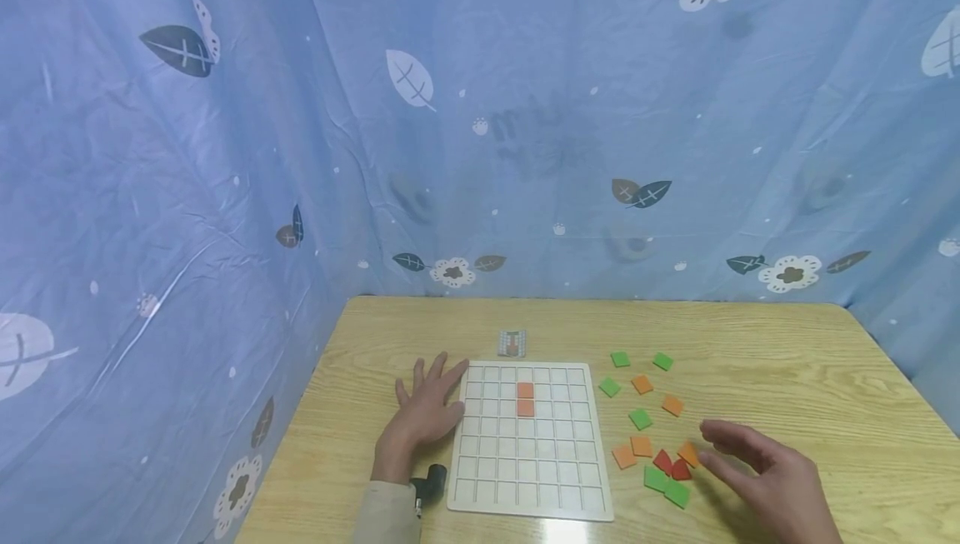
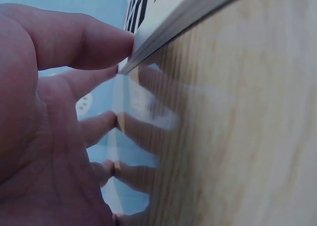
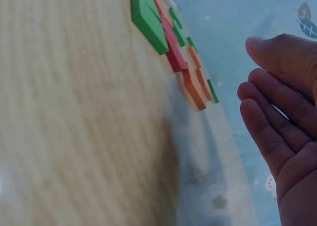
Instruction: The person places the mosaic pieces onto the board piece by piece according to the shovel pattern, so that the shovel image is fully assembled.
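Observation:
A white grid board [image 1: 487, 467] lies on the wooden table with two orange square tiles [image 1: 526, 399] stacked one below the other in its upper middle cells. Against the board's left edge rests my left hand [image 1: 425, 413], its fingers spread; in the left wrist view the thumb [image 2: 94, 42] touches the board's side. My right hand [image 1: 772, 477] hovers just right of the loose tiles, thumb and fingers apart, holding nothing. Nearest to it are an orange tile [image 1: 688, 454] and red triangular pieces [image 1: 681, 469]. Green tiles [image 1: 677, 493] lie just below those.
More green [image 1: 640, 419] and orange tiles [image 1: 642, 384] lie scattered to the right of the board. A small patterned card [image 1: 512, 343] sits behind the board. Blue printed curtains [image 1: 555, 127] enclose the table's back and sides.

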The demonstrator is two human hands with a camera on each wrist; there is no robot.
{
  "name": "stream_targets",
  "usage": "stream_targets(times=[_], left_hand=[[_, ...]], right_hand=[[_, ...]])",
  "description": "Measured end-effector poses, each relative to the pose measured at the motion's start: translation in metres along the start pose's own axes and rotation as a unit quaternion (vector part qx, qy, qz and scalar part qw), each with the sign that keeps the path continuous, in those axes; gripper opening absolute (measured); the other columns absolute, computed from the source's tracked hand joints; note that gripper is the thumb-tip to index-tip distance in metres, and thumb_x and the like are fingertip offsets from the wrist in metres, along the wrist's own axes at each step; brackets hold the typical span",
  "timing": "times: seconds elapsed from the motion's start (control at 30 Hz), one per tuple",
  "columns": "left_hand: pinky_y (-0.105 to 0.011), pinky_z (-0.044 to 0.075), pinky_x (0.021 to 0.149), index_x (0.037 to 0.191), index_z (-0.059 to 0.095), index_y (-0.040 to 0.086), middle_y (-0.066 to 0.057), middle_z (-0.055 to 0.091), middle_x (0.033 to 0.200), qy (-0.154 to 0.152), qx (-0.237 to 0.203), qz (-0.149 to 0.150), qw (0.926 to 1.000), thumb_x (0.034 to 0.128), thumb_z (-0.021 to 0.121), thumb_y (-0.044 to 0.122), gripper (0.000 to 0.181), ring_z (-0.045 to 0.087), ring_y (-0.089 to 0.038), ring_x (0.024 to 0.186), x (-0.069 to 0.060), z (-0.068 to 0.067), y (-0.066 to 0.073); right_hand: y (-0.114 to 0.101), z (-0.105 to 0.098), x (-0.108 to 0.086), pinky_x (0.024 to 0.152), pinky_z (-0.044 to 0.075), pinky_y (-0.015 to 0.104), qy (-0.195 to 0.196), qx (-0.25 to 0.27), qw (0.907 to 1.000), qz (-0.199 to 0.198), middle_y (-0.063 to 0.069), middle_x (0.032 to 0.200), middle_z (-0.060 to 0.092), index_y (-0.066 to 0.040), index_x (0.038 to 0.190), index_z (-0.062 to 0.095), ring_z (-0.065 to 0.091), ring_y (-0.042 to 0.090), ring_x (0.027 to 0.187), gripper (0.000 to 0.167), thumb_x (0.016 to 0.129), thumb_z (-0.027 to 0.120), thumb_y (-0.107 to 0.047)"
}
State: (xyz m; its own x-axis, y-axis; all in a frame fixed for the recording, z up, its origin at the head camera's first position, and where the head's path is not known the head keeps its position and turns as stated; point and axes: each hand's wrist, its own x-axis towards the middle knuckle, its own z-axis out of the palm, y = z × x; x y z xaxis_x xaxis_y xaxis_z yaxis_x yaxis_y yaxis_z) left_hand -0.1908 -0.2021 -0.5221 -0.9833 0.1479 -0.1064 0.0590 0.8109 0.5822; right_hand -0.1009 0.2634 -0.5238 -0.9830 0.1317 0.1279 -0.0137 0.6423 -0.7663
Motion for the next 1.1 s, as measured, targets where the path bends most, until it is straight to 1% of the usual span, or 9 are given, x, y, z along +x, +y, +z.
stream_targets(times=[0.3,0.4,0.5,0.63,0.7,0.87,0.9,1.0,1.1], left_hand=[[-0.088,-0.008,0.122,0.166,0.050,0.021,-0.020,0.025,0.181,0.000,-0.005,0.002,1.0000,0.0911,0.058,0.016,0.076,0.003,-0.057,0.167,0.000,-0.001,-0.001],[-0.088,-0.008,0.122,0.166,0.050,0.021,-0.020,0.025,0.181,0.000,-0.005,0.002,1.0000,0.0910,0.058,0.017,0.076,0.003,-0.058,0.167,0.000,0.000,-0.001],[-0.088,-0.008,0.123,0.166,0.049,0.021,-0.020,0.025,0.181,-0.001,-0.003,0.003,1.0000,0.0911,0.058,0.017,0.076,0.003,-0.058,0.167,0.000,0.000,-0.002],[-0.088,-0.008,0.123,0.166,0.049,0.022,-0.020,0.025,0.181,0.000,-0.003,0.004,1.0000,0.0910,0.058,0.017,0.076,0.003,-0.058,0.167,0.001,0.000,-0.002],[-0.088,-0.008,0.123,0.166,0.049,0.022,-0.020,0.025,0.181,0.000,-0.004,0.004,1.0000,0.0910,0.058,0.017,0.076,0.003,-0.058,0.167,0.001,0.000,-0.002],[-0.088,-0.008,0.123,0.166,0.049,0.021,-0.020,0.025,0.181,0.000,-0.007,0.004,1.0000,0.0910,0.058,0.017,0.076,0.003,-0.058,0.167,0.000,-0.001,-0.002],[-0.088,-0.008,0.123,0.166,0.050,0.021,-0.020,0.025,0.181,0.000,-0.008,0.004,1.0000,0.0910,0.058,0.017,0.076,0.003,-0.058,0.167,0.000,-0.001,-0.002],[-0.088,-0.008,0.123,0.166,0.050,0.021,-0.020,0.025,0.181,0.000,-0.009,0.003,1.0000,0.0911,0.058,0.017,0.076,0.003,-0.058,0.167,-0.001,-0.001,-0.001],[-0.087,-0.008,0.123,0.166,0.050,0.021,-0.020,0.025,0.181,0.001,-0.010,0.004,0.9999,0.0912,0.058,0.016,0.075,0.003,-0.057,0.167,0.000,0.000,-0.001]], right_hand=[[0.006,0.003,-0.001,0.075,0.057,0.009,-0.027,-0.018,0.9990,0.032,0.012,0.121,0.083,-0.011,0.127,0.080,0.069,-0.017,0.094,0.045,0.088,0.093,-0.031],[0.009,0.004,0.001,0.076,0.059,0.011,-0.037,-0.039,0.9984,0.020,0.011,0.120,0.083,-0.012,0.126,0.081,0.072,-0.013,0.093,0.043,0.088,0.093,-0.028],[0.012,0.004,0.003,0.077,0.057,0.010,-0.051,-0.064,0.9966,0.007,0.008,0.119,0.084,-0.013,0.124,0.082,0.072,-0.012,0.094,0.039,0.088,0.092,-0.022],[0.012,0.005,0.006,0.080,0.055,0.010,-0.068,-0.083,0.9941,0.015,0.004,0.120,0.084,-0.014,0.125,0.082,0.070,-0.012,0.098,0.038,0.089,0.091,-0.022],[0.011,0.005,0.008,0.081,0.056,0.011,-0.073,-0.093,0.9928,0.017,0.003,0.120,0.084,-0.015,0.125,0.082,0.072,-0.007,0.100,0.038,0.089,0.091,-0.024],[0.011,0.004,0.009,0.082,0.054,0.011,-0.076,-0.118,0.9901,0.004,0.001,0.119,0.084,-0.018,0.123,0.083,0.072,-0.004,0.105,0.037,0.088,0.091,-0.026],[0.011,0.004,0.009,0.082,0.054,0.010,-0.075,-0.121,0.9898,0.000,0.000,0.119,0.084,-0.019,0.122,0.083,0.071,-0.005,0.105,0.037,0.087,0.092,-0.026],[0.013,0.006,0.010,0.082,0.053,0.009,-0.068,-0.129,0.9892,-0.015,-0.002,0.117,0.084,-0.020,0.120,0.084,0.072,-0.001,0.107,0.036,0.086,0.092,-0.025],[0.013,0.007,0.010,0.082,0.055,0.012,-0.058,-0.135,0.9888,-0.026,-0.002,0.115,0.084,-0.020,0.118,0.084,0.077,0.009,0.107,0.034,0.086,0.093,-0.022]])
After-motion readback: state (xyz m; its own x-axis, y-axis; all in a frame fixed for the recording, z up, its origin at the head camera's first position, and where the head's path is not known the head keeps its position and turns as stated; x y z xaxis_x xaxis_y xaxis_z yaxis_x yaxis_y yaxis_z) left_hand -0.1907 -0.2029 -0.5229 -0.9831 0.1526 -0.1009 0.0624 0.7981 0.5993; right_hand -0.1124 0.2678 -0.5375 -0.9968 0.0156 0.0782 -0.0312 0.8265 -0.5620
